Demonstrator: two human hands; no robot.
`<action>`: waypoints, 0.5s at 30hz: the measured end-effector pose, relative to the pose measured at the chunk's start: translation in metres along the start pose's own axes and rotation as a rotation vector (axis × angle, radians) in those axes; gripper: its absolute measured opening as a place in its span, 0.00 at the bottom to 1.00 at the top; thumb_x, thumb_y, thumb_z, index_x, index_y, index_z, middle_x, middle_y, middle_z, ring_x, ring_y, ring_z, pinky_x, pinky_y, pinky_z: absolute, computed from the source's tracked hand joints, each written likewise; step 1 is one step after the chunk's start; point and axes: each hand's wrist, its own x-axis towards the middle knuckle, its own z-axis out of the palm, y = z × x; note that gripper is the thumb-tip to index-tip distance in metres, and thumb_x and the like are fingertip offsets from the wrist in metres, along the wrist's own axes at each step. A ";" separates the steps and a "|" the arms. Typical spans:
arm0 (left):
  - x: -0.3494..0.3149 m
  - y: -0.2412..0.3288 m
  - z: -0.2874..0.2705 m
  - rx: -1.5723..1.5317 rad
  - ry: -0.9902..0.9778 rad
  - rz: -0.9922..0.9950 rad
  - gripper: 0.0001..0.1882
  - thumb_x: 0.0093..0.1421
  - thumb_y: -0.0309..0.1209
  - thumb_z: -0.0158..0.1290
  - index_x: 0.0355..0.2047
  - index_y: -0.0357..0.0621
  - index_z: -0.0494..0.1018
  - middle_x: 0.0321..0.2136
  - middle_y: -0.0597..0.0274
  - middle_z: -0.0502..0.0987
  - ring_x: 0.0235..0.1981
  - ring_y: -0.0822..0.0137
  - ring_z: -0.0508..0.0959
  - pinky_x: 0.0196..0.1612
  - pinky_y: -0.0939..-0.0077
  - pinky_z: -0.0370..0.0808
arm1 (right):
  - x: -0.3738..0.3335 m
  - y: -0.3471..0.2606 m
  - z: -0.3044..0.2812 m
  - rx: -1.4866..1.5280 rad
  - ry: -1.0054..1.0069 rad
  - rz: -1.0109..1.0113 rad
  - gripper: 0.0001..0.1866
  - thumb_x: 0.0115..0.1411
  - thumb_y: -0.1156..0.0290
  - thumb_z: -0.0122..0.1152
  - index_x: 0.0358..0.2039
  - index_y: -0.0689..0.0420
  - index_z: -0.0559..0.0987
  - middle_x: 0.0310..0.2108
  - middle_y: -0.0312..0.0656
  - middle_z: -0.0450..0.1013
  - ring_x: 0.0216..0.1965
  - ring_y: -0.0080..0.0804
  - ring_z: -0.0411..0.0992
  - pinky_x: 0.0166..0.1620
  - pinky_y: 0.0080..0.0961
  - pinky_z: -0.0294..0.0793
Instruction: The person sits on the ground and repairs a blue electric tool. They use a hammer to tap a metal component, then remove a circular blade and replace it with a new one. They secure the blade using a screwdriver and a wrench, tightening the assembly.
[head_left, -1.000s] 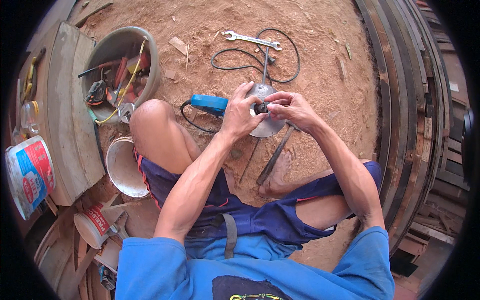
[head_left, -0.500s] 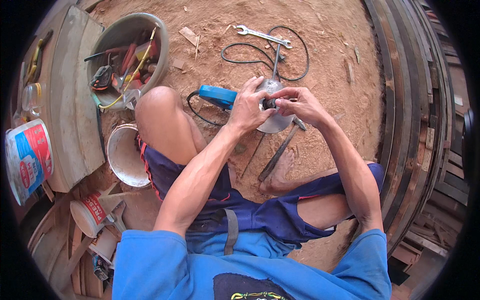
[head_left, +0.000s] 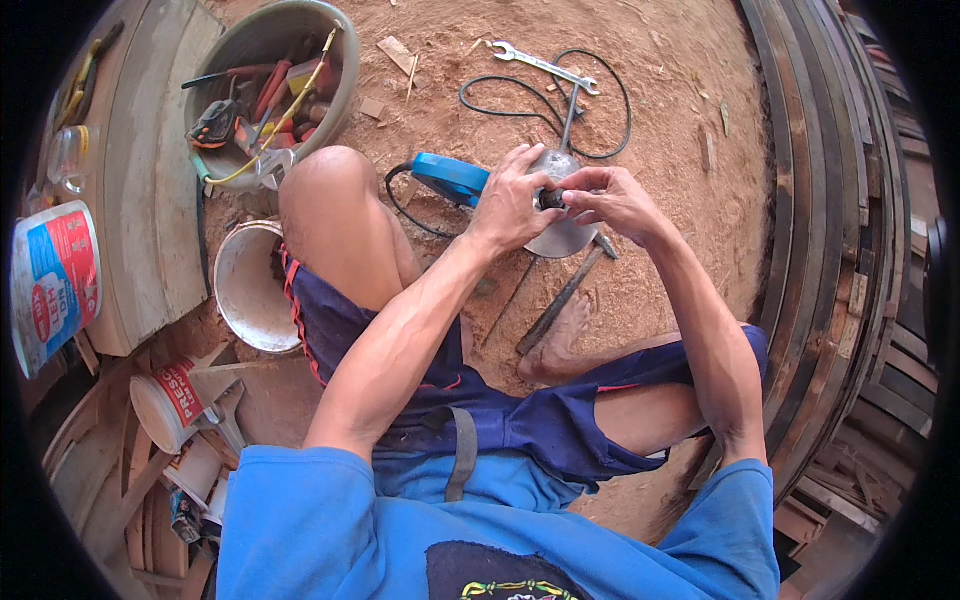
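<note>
In front of my crossed legs is a round grey metal piece with a dark round fitting at its middle. My left hand is closed over the left side of the metal piece, thumb beside the fitting. The thumb and fingers of my right hand pinch the fitting from the right. My fingers partly hide it. Just left of my left hand lies a blue plastic-bodied tool part with a dark cord. A slim metal rod sticks out beyond the far side of the metal piece.
An open-end wrench and a looped black cable lie beyond on the sawdust. A hammer lies near my foot. On the left stand a grey tub of tools and a white bucket. Stacked boards line the right.
The view has shifted slightly, so the ground things sit a little further right. Both hands stay at the metal piece; my right fingers have moved slightly around the dark fitting.
</note>
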 end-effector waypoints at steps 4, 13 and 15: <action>-0.001 0.001 -0.001 -0.004 0.004 0.002 0.18 0.48 0.36 0.71 0.39 0.43 0.84 0.65 0.38 0.68 0.70 0.40 0.62 0.70 0.52 0.62 | 0.000 0.003 0.003 0.061 0.034 0.043 0.17 0.64 0.62 0.70 0.48 0.60 0.81 0.37 0.35 0.80 0.35 0.20 0.78 0.39 0.20 0.79; -0.001 -0.002 0.000 -0.003 -0.011 0.003 0.18 0.49 0.35 0.70 0.40 0.43 0.84 0.65 0.40 0.68 0.70 0.42 0.62 0.71 0.53 0.61 | -0.003 0.010 0.011 0.293 0.102 0.090 0.16 0.63 0.67 0.70 0.47 0.62 0.81 0.38 0.39 0.80 0.36 0.23 0.79 0.39 0.21 0.79; -0.001 -0.002 0.001 0.017 -0.027 -0.008 0.18 0.49 0.35 0.71 0.40 0.44 0.84 0.65 0.42 0.68 0.70 0.43 0.61 0.71 0.54 0.61 | -0.003 0.013 0.015 0.391 0.134 0.136 0.15 0.63 0.67 0.70 0.47 0.61 0.81 0.37 0.39 0.80 0.36 0.23 0.79 0.39 0.21 0.79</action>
